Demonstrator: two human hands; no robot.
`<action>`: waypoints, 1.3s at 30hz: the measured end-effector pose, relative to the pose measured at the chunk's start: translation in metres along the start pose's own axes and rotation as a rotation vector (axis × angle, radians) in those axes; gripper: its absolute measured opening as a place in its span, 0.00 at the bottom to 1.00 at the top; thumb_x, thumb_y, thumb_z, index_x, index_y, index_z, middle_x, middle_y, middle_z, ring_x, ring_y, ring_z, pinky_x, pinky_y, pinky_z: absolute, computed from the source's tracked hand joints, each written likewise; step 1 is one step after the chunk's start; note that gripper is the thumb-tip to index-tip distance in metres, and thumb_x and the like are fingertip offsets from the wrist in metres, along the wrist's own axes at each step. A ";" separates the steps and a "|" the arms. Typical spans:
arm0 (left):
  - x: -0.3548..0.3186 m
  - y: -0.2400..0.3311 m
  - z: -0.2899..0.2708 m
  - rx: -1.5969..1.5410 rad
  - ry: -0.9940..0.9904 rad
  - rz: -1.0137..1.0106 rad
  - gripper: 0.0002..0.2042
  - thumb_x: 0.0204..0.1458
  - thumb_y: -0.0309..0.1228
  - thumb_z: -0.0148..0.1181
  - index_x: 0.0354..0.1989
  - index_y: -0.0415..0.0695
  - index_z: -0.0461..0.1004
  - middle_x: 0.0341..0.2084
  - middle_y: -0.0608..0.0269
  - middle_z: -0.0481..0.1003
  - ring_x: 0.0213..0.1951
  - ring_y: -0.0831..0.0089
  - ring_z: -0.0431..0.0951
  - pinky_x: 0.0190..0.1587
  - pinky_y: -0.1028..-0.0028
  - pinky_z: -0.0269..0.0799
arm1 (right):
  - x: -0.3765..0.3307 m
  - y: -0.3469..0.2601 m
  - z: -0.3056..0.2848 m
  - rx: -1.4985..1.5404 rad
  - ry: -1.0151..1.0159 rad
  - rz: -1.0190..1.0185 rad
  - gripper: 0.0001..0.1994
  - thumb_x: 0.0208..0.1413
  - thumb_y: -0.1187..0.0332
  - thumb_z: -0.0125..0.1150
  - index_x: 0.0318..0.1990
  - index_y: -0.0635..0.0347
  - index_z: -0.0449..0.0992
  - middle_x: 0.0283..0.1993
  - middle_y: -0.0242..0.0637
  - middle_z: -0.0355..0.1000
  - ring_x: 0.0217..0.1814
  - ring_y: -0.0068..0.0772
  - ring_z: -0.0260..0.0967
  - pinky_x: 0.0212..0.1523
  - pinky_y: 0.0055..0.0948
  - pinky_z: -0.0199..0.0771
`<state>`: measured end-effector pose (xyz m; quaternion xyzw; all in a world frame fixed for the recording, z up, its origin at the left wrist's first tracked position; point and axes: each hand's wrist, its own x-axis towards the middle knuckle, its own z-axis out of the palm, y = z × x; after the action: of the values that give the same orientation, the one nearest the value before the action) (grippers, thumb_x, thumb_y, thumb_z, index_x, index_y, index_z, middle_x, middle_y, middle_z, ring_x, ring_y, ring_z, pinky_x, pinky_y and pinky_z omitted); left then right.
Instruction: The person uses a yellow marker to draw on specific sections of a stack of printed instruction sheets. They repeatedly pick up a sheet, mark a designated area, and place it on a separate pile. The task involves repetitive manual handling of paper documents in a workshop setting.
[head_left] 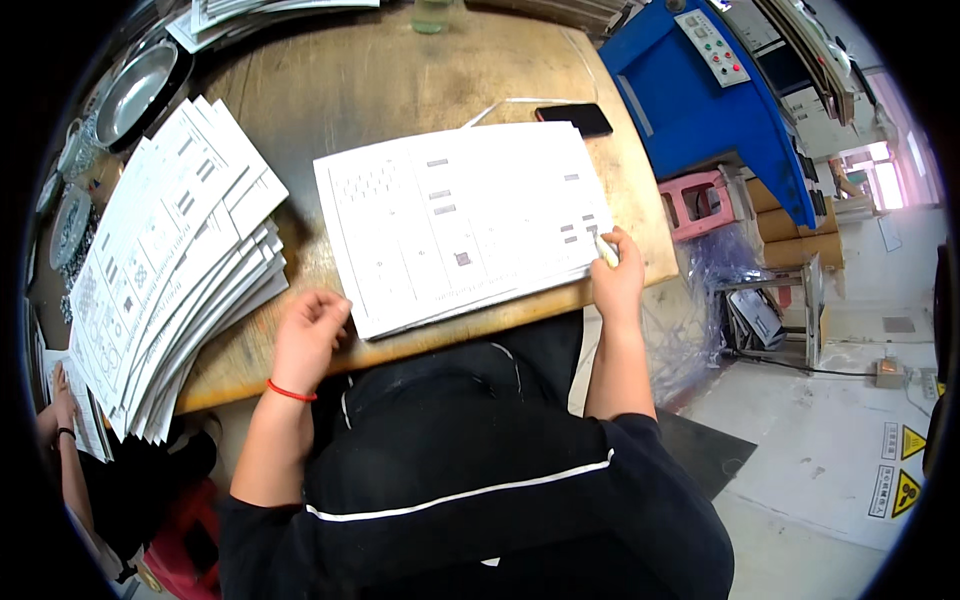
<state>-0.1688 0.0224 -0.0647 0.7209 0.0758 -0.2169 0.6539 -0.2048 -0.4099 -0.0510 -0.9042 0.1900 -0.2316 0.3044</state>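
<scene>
A stack of white printed sheets (500, 220) lies near the table's front edge, with dark blocks and line drawings on the top sheet. My left hand (312, 328), a red cord on its wrist, is at the stack's near left corner. Its fingers are curled and pinched together; whether they hold anything is hidden. At the right edge of the stack, my right hand (622, 275) is closed around a small white-and-yellow tool (606, 250), whose tip points at the top sheet. The tool's kind is not clear.
A fanned pile of printed sheets (165, 250) stands left on the wooden table (330, 80). A phone (575, 120) and cable lie beyond the stack. Metal trays (140, 95) are far left, a blue machine (700, 110) far right. Another person's hand (63, 400) shows at lower left.
</scene>
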 end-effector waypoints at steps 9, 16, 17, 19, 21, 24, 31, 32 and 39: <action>-0.021 0.040 0.004 -0.165 -0.290 -0.163 0.10 0.62 0.33 0.58 0.43 0.38 0.77 0.26 0.66 0.78 0.25 0.81 0.76 0.26 0.81 0.70 | -0.006 0.009 -0.003 0.024 0.096 0.050 0.19 0.45 0.79 0.54 0.48 0.64 0.75 0.51 0.50 0.75 0.55 0.52 0.71 0.60 0.41 0.68; -0.048 0.072 0.007 0.089 -0.154 0.042 0.11 0.62 0.30 0.60 0.48 0.37 0.75 0.29 0.65 0.78 0.29 0.80 0.75 0.33 0.78 0.73 | -0.012 0.019 -0.001 0.147 0.046 0.124 0.20 0.47 0.80 0.50 0.50 0.68 0.75 0.46 0.45 0.75 0.50 0.36 0.72 0.56 0.32 0.70; -0.054 0.066 0.000 -0.179 -0.226 0.053 0.10 0.62 0.29 0.59 0.49 0.38 0.75 0.32 0.66 0.78 0.31 0.80 0.75 0.34 0.78 0.73 | -0.010 0.015 0.003 0.145 0.037 0.117 0.20 0.47 0.80 0.50 0.50 0.68 0.75 0.46 0.45 0.75 0.50 0.37 0.72 0.56 0.33 0.70; -0.067 0.069 -0.019 -0.114 -0.006 0.300 0.11 0.63 0.28 0.58 0.51 0.38 0.74 0.35 0.65 0.78 0.30 0.80 0.75 0.34 0.78 0.73 | -0.009 0.011 -0.002 0.112 0.047 0.117 0.20 0.47 0.80 0.50 0.50 0.69 0.74 0.47 0.45 0.75 0.50 0.37 0.72 0.56 0.33 0.70; -0.079 0.077 -0.046 -0.148 0.259 0.482 0.12 0.64 0.28 0.56 0.53 0.38 0.73 0.36 0.65 0.78 0.31 0.81 0.75 0.33 0.79 0.73 | -0.008 0.005 -0.007 0.098 0.032 0.105 0.20 0.47 0.80 0.50 0.50 0.69 0.74 0.47 0.46 0.75 0.50 0.39 0.72 0.56 0.34 0.70; -0.090 0.077 -0.127 -0.206 0.785 0.519 0.15 0.65 0.31 0.54 0.57 0.38 0.70 0.36 0.67 0.78 0.30 0.80 0.76 0.32 0.80 0.73 | -0.009 0.006 -0.009 0.042 0.005 0.068 0.20 0.47 0.79 0.50 0.50 0.69 0.74 0.47 0.47 0.75 0.51 0.41 0.72 0.57 0.35 0.70; -0.151 0.003 -0.347 0.070 1.130 0.204 0.24 0.62 0.34 0.58 0.63 0.34 0.67 0.51 0.58 0.76 0.51 0.69 0.77 0.49 0.73 0.74 | -0.030 -0.046 0.011 0.134 0.016 -0.104 0.20 0.48 0.81 0.52 0.52 0.67 0.75 0.49 0.48 0.74 0.54 0.48 0.71 0.59 0.39 0.69; -0.141 -0.005 -0.342 0.491 1.321 0.207 0.26 0.60 0.34 0.61 0.65 0.34 0.65 0.56 0.53 0.73 0.55 0.63 0.75 0.57 0.67 0.70 | -0.035 -0.045 0.019 0.165 0.001 -0.163 0.21 0.47 0.83 0.52 0.52 0.66 0.75 0.49 0.48 0.74 0.53 0.48 0.71 0.57 0.40 0.70; -0.058 0.051 -0.017 0.414 0.369 0.814 0.27 0.52 0.24 0.65 0.63 0.39 0.69 0.61 0.51 0.70 0.59 0.57 0.73 0.61 0.63 0.68 | -0.060 -0.089 0.060 0.026 -0.044 -0.531 0.20 0.43 0.82 0.56 0.48 0.64 0.74 0.48 0.47 0.75 0.51 0.54 0.70 0.54 0.46 0.69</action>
<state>-0.1974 0.0420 0.0069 0.8333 -0.1422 0.1771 0.5041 -0.2037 -0.2870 -0.0547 -0.9231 -0.0637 -0.2862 0.2486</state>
